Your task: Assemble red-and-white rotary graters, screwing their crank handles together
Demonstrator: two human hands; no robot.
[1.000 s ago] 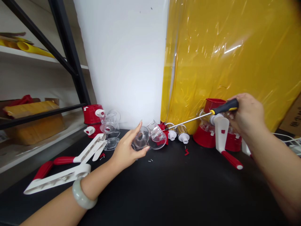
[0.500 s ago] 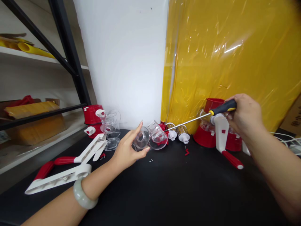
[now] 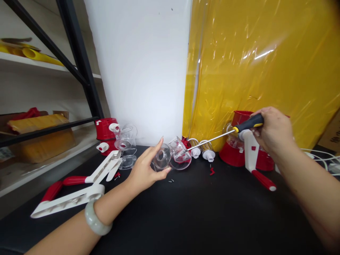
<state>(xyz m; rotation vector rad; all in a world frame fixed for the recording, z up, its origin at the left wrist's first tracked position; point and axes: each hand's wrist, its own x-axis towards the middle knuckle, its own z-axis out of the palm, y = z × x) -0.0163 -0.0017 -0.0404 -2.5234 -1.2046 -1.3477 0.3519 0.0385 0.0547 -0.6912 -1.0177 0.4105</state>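
Note:
My left hand (image 3: 146, 164) grips a clear plastic grater housing (image 3: 181, 163), thumb below and fingers above its round end. The housing lies tilted just over the black table. My right hand (image 3: 275, 129) is closed around the dark handle of a screwdriver (image 3: 212, 140) with yellow bands. Its long shaft points left and its tip is at the clear housing's opening; I cannot tell what the tip touches. Behind the housing sit a red part (image 3: 186, 142) and two drum graters (image 3: 206, 150) with white ends. Small screws (image 3: 171, 181) lie in front of the housing.
At left stand red bases (image 3: 105, 129) and more clear housings (image 3: 126, 141), with white crank handles (image 3: 70, 200) in front. A red and white rotary grater (image 3: 232, 154) stands at right behind my right hand. A small red piece (image 3: 211, 171) lies on the table (image 3: 202, 219).
The screwdriver and my right hand have shifted slightly left and down, the tip moving further over the clear housing. My left hand keeps its hold. The whole view has shifted slightly.

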